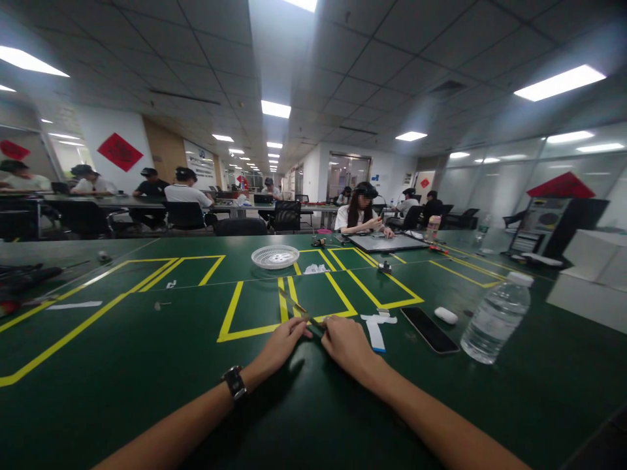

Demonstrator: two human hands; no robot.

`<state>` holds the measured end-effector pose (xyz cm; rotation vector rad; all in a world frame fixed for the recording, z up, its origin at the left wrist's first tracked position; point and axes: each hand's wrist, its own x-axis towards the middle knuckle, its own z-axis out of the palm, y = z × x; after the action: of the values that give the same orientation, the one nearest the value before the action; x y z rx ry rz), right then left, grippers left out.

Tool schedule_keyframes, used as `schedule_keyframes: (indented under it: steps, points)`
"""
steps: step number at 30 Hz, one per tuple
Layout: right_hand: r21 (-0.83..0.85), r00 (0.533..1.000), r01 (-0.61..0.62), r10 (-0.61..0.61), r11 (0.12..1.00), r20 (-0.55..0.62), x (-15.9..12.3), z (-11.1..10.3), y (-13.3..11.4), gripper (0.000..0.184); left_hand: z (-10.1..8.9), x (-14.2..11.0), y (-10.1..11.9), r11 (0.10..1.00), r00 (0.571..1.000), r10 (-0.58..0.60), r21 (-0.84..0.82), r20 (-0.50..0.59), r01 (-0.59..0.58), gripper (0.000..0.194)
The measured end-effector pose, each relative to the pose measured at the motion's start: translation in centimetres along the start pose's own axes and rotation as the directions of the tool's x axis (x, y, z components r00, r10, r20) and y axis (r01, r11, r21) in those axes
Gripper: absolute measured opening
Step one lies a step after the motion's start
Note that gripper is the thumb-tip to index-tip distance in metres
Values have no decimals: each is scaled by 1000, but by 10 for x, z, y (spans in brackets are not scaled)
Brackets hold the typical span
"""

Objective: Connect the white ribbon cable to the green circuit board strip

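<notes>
From the left hand [287, 336], a low sweep toward 9 o'clock has room over level desk [161, 365], crossing flat yellow tape [230, 311]. At 11 o'clock the thin strip [296, 305] between the hands juts forward, with the white basket [275, 259] beyond. Off the right hand [349, 343] at 3 o'clock, a low phone [431, 330] and white case [445, 316] precede the upright bottle [496, 321], which blocks sideways reach.

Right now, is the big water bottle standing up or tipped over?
Standing up. The bottle stands bottom-down on the table, white cap at the top, though it looks slanted.
</notes>
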<state>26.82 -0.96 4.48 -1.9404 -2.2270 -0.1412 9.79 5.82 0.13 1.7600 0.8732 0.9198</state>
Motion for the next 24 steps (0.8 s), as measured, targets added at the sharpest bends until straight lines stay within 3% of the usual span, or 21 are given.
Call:
schedule_keyframes:
  steps: [3, 6, 8, 10, 12, 14, 16, 18, 20, 24]
  points:
    - [35, 996, 82, -80, 996, -39, -10, 0, -18, 24, 6, 3, -3, 990, 992, -97, -110, -76, 89, 41]
    - [97, 972, 223, -213, 970, -103, -16, -3, -28, 27, 8, 3, -3, 965, 968, -152, -240, -202, 102, 44]
    - [113, 923, 372, -354, 921, -148, -13, -7, -22, 30, 7, 2, -1, 943, 967, -139, -326, -213, 63, 43]
    - [92, 887, 443, -421, 892, -191, -7, -11, -7, 32, 7, 0, 1, 919, 978, -116, -393, -174, 39, 42]
    - [54, 926, 319, -299, 946, -232, 1, -13, 17, 35, 6, -2, 3, 896, 987, -109, -442, -117, 46, 41]
    - [-4, 974, 38, -38, 999, -225, 7, -9, 44, 42, 6, -5, 4, 883, 989, -119, -465, -90, 64, 41]
    - [-91, 964, -240, 226, 966, -138, 9, -2, 68, 48, 5, -8, 5, 881, 986, -133, -467, -98, 72, 39]
    - [-162, 931, -362, 363, 918, -30, 7, 8, 81, 53, 4, -9, 6, 882, 984, -140, -465, -112, 72, 38]
    - [-184, 932, -356, 363, 916, 4, 5, 15, 82, 56, 4, -9, 7, 882, 984, -138, -465, -114, 70, 39]
    - [-75, 989, -147, 148, 986, 12, 3, 19, 60, 48, 3, -9, 8, 877, 982, -136, -477, -133, 57, 38]
